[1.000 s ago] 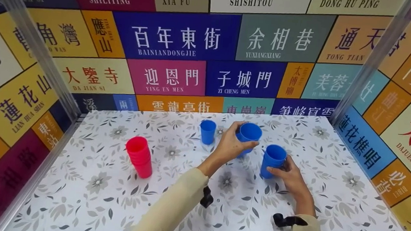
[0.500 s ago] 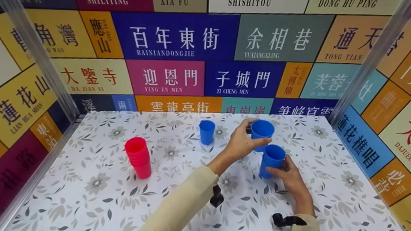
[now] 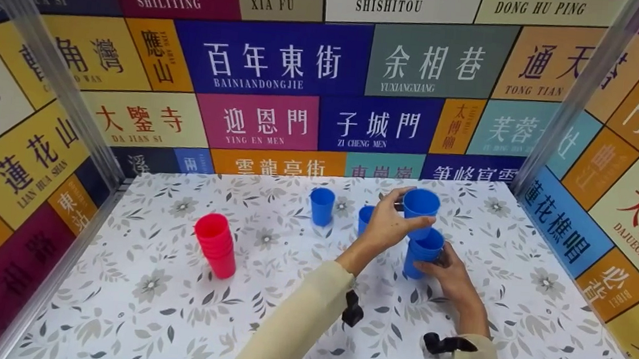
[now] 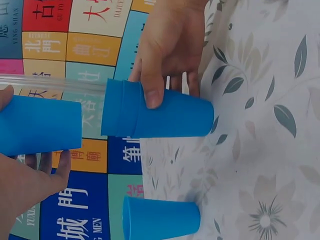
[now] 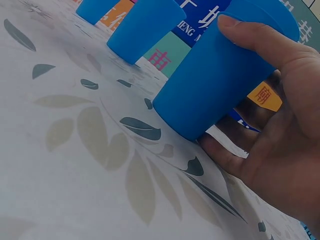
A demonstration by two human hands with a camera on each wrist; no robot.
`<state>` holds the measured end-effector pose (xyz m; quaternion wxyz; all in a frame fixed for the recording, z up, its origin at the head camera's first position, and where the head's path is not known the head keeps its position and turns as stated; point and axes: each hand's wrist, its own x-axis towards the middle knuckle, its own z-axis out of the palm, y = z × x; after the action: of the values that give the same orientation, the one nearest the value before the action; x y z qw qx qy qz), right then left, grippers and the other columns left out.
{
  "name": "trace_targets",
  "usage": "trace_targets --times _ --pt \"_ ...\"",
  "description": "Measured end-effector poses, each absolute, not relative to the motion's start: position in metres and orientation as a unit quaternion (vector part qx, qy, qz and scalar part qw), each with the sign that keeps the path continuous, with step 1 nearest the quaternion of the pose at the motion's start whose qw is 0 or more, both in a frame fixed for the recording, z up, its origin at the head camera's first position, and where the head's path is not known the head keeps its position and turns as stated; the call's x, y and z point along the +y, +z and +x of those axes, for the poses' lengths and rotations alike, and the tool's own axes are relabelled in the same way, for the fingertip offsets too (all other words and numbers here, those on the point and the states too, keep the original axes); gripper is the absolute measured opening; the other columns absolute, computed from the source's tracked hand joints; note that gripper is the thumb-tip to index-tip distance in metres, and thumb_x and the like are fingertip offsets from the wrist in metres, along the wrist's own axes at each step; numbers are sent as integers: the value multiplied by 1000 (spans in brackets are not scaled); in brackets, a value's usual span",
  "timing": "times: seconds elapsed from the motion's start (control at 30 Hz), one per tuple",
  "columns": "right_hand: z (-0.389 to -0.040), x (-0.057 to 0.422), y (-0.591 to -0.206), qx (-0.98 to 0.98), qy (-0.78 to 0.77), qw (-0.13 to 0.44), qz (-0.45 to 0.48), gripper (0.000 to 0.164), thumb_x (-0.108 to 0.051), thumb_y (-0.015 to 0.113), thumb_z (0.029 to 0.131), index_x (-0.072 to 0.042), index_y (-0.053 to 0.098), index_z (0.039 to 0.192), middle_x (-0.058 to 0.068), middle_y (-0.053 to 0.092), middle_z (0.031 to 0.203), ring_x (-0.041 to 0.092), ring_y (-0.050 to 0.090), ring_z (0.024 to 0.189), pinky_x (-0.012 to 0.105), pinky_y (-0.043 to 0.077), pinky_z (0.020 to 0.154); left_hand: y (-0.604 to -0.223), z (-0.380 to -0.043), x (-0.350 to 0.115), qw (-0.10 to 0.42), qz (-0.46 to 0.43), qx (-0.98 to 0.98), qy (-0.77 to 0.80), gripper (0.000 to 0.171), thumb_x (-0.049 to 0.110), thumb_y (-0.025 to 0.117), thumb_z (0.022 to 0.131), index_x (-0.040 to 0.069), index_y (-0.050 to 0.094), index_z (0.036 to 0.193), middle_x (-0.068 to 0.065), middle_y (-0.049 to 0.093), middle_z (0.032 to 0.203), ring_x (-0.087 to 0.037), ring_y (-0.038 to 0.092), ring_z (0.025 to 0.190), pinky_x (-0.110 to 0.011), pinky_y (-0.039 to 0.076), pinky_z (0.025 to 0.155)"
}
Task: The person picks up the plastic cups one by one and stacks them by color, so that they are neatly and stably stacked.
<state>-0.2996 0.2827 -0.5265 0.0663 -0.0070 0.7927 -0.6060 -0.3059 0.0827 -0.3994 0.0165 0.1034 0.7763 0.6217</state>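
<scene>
My left hand (image 3: 389, 226) grips a blue cup (image 3: 421, 210) in the air. In the left wrist view its base hangs apart from the open end of a nested blue cup stack (image 4: 165, 112), at least two cups. My right hand (image 3: 455, 277) holds that stack upright on the table, thumb on the near side and fingers behind. A single blue cup (image 3: 365, 216) stands behind my left hand, which partly hides it. Farther left is another upright blue cup (image 3: 322, 207).
A stack of nested red cups (image 3: 217, 245) stands on the left of the table. A flower-patterned cloth (image 3: 150, 303) covers the tabletop. Clear corner posts (image 3: 574, 97) and colourful sign-covered walls enclose the back and sides.
My left hand has carried its blue cup rightward to above the stack, uncovering the single cup behind it. My right hand and the stack have stayed in place.
</scene>
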Motion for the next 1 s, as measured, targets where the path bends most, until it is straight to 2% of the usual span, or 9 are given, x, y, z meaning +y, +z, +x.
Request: trace_targets --times 0.17,0.33,0.67,1.0 --pt "-300 283 -527 789 -611 62 -20 92 -29 75 91 -17 16 161 23 28 163 42 24 152 59 18 125 -402 -306 91 15 112 780 616 72 34 84 80 24 52 143 0 55 145 -18 56 127 -33 52 102" --pt "-299 283 -527 788 -612 61 -27 91 -29 74 92 -15 17 160 23 28 163 43 23 152 59 16 125 -405 -307 98 15 111 784 611 71 34 85 80 24 52 143 1 57 143 -17 57 126 -34 51 104" --pt "-296 283 -529 777 -625 61 -31 92 -25 73 92 -17 14 162 24 27 163 43 24 152 59 18 125 -416 -309 104 6 123 799 589 71 28 86 80 17 53 142 -4 60 138 -18 60 122 -28 53 100" --pt "-297 283 -531 778 -624 60 -37 91 -26 73 93 -19 13 162 24 25 163 43 24 152 59 19 124 -423 -310 107 9 130 816 563 76 30 86 79 13 51 144 -5 63 135 -15 59 121 -26 50 102"
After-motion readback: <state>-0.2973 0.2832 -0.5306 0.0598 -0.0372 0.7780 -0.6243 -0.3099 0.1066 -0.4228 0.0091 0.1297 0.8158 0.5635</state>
